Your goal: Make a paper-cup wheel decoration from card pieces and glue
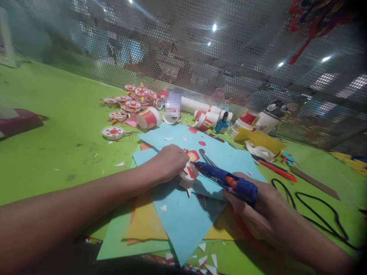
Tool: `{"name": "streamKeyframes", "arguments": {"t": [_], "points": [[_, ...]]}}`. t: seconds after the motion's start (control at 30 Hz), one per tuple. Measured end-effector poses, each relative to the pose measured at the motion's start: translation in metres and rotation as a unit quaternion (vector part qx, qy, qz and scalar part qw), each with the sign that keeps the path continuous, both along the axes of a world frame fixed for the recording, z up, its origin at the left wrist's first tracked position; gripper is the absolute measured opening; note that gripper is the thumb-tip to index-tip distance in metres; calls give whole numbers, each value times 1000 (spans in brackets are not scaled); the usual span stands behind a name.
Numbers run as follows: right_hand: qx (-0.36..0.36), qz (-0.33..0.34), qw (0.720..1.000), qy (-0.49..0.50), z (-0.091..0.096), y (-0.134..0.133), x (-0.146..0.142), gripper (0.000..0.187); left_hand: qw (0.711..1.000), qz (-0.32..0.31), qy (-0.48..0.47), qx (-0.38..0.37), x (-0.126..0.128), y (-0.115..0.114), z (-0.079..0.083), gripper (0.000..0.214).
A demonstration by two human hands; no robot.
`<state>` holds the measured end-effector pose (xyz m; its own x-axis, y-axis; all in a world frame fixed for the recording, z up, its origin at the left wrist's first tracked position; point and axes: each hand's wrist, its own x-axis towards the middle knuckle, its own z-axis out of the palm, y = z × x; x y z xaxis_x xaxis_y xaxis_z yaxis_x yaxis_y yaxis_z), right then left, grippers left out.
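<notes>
**Glue gun meets a small paper piece over the blue paper**

Taking the blue paper [183,225] as our landmark, we find a pile of red-and-white discs [133,104] beyond its far left edge. Just right of them a paper cup [150,117] lies tipped; we cannot tell what is in it. Our left hand [170,162] reaches over the paper's left side, fingers closed narrowly on a small red-and-white piece [189,172], which sits above the paper's middle. Beyond the far edge lie more tipped cups [205,121], their insides unreadable to us. Next along stands a small blue bottle [222,125] with a dark top, contents hidden. Our right hand [255,206], over the paper's right side, wraps around a blue glue gun [226,179]; its nozzle points at the piece, but we cannot tell whether they touch. Beyond the far right corner lean stacked cups [246,123] and a white bottle [271,116] with a black lid.

As for edges and room, the green table [71,152] spreads broadly left of the blue paper. Yellow paper [146,217] shows from under its near left edge, and paper scraps [203,260] lie before its near corner. Right of it, a red-handled tool [278,170] and a looped black cord [321,214] narrow our space.
</notes>
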<state>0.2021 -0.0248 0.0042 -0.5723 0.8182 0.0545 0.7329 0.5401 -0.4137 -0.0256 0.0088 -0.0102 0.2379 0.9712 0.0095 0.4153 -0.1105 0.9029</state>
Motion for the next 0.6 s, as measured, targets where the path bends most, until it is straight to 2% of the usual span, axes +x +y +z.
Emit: {"name": "streamKeyframes", "arguments": {"t": [0.13,0.6], "points": [[0,7,1000,-6,1,-1,-2,18,1000,19,-4,2,0,1,-4,28],[6,2,1000,5,4,-3,-3,21,999,8,-30,-19,-1,0,-3,26]]}}
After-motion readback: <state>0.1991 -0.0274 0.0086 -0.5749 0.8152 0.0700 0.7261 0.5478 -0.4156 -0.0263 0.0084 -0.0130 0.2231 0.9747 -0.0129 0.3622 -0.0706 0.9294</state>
